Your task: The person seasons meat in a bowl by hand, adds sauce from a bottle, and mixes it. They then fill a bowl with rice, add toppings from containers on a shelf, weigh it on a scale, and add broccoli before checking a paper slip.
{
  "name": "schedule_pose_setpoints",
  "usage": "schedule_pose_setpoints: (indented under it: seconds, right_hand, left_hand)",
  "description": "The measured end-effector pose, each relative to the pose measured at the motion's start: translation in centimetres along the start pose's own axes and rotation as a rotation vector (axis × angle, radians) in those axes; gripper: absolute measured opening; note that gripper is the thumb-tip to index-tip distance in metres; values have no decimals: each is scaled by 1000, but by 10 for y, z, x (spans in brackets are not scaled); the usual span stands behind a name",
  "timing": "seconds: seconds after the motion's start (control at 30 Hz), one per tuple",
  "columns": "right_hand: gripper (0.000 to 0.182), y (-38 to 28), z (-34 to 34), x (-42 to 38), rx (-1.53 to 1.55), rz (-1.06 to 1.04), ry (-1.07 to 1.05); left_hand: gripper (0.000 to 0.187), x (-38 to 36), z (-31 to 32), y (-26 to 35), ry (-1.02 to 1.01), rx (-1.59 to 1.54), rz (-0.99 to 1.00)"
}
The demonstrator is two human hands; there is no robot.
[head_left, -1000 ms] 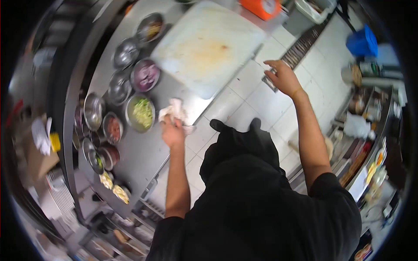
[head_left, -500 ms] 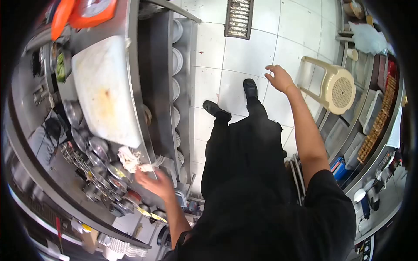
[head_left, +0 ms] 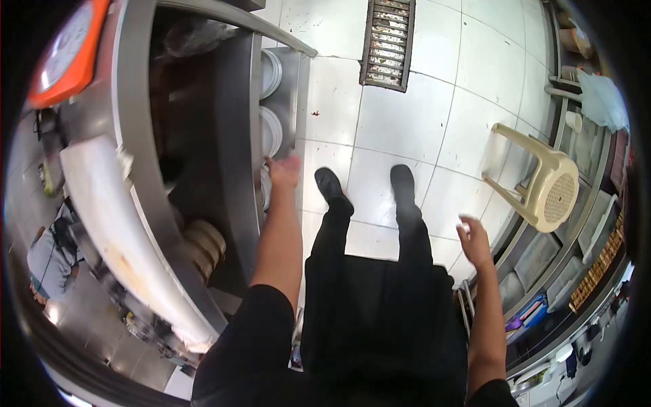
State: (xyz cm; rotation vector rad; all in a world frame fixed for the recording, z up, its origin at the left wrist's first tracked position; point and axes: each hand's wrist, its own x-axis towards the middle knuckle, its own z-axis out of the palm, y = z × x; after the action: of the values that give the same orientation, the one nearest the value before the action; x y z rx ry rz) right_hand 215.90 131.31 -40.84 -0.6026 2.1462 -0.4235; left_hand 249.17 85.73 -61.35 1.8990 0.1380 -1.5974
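A grey metal counter (head_left: 135, 102) stands at left, an open shelf (head_left: 288, 88) below it. On the counter lies a white cutting board (head_left: 112, 224), its face stained orange-brown. A beige plastic stool (head_left: 557, 197) with a perforated seat stands at right. A slatted metal grate (head_left: 388, 47) lies among white floor tiles (head_left: 403, 119). White plates (head_left: 271, 131), round and smooth-rimmed, stand stacked in a row on the shelf. The left hand (head_left: 283, 173) is right beside the nearest stack; its grip is blurred, closure and contact cannot be determined. The right hand's (head_left: 477, 243) grip is loosely spread. A small white cup (head_left: 574, 122) sits at far right.
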Motion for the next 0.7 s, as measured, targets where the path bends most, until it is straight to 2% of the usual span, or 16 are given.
schedule_pose_setpoints:
  seconds: [0.03, 0.07, 0.1, 0.13, 0.23, 0.3, 0.4, 0.43, 0.5, 0.57, 0.6, 0.63, 0.67, 0.7]
  right_hand:
    - [32, 20, 6, -13, -41, 44, -13]
    - [32, 44, 16, -28, -56, 59, 3]
    - [32, 48, 17, -39, -108, 197, -64]
    - [33, 63, 26, -51, -210, 242, -76]
    - [33, 84, 40, -67, -110, 325, -117]
    - [33, 77, 37, -71, -88, 390, -166]
    - [34, 67, 24, -58, -69, 298, -114]
    - [34, 59, 16, -51, -70, 334, -124]
    - [33, 46, 2, -33, -5, 263, -76]
    - [32, 39, -18, -30, 27, 192, -36]
    - [31, 35, -29, -31, 30, 157, -21]
    - [31, 31, -40, -29, 35, 112, -6]
    - [30, 38, -50, -27, -23, 26, 29]
    - [30, 52, -60, -33, -73, -86, 62]
  left_hand:
    - [74, 17, 16, 8, 77, -111, 27]
    - [66, 48, 18, 15, 50, -167, 24]
    - [58, 87, 9, 20, 25, -224, 26]
    - [51, 111, 4, 22, 3, -279, 29]
    - [28, 109, 5, 27, 54, -207, 133]
    - [24, 91, 5, 30, 152, -202, 224]
    - [22, 61, -9, 20, 135, -138, 242]
    - [22, 48, -22, 13, 125, -109, 263]
    - [22, -3, -37, -15, 127, -56, 336]
    - [20, -77, -42, -52, 358, 89, 404]
    - [23, -105, -72, -67, 199, 504, 424]
    - [27, -208, -48, -66, 263, 779, 313]
    - [25, -235, -70, -78, 136, 791, 174]
    - [18, -254, -94, -100, 26, 855, 331]
